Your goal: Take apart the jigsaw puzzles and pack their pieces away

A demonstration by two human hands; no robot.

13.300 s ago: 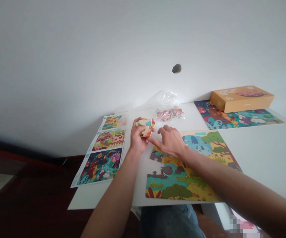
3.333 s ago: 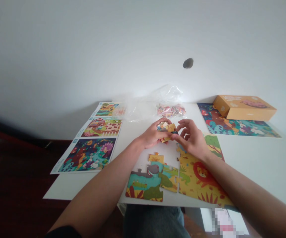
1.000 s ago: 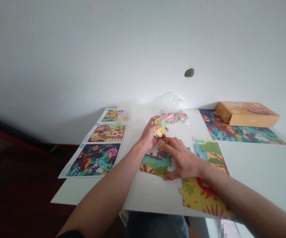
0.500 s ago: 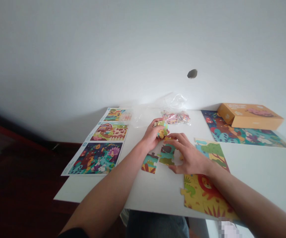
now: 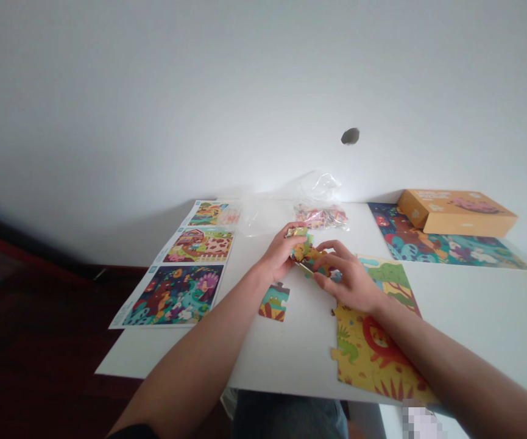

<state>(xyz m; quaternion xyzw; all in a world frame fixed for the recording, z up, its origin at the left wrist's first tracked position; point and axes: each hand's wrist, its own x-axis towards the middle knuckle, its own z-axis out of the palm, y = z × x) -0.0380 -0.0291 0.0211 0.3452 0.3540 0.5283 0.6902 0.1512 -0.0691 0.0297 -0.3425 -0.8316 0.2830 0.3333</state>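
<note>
1. At the bottom edge, a knee in jeans (image 5: 290, 417) shows under the white table (image 5: 300, 353).
2. Lower right of centre lies the joined part of a puzzle (image 5: 359, 366), showing a red-maned lion; the right forearm passes over it.
3. In the centre, 1 loose piece (image 5: 274, 303) with a green crocodile lies flat, just right of the left forearm, touched by neither hand.
4. The right hand (image 5: 345, 274) is above it to the right, fingers curved over yellow pieces (image 5: 320, 264), thumb along their lower side. A pale card edge shows tilted beside them. I cannot tell whether these are pinched or only touched.
5. The left hand (image 5: 281, 251) clasps a small stack (image 5: 303, 244) of pieces, thumb on top and fingers beneath; the stack juts out toward the right fingertips.
6. Left of centre, a paper sheet (image 5: 197, 247) carries 3 printed pictures.
7. Beyond the hands, a clear bag (image 5: 320, 183) holds more pieces.
8. At right, an orange box (image 5: 468, 210) rests on a dark, colourful picture (image 5: 464, 251).
9. Farthest, the wall (image 5: 199, 103) has 1 dark hole (image 5: 350, 136).
</note>
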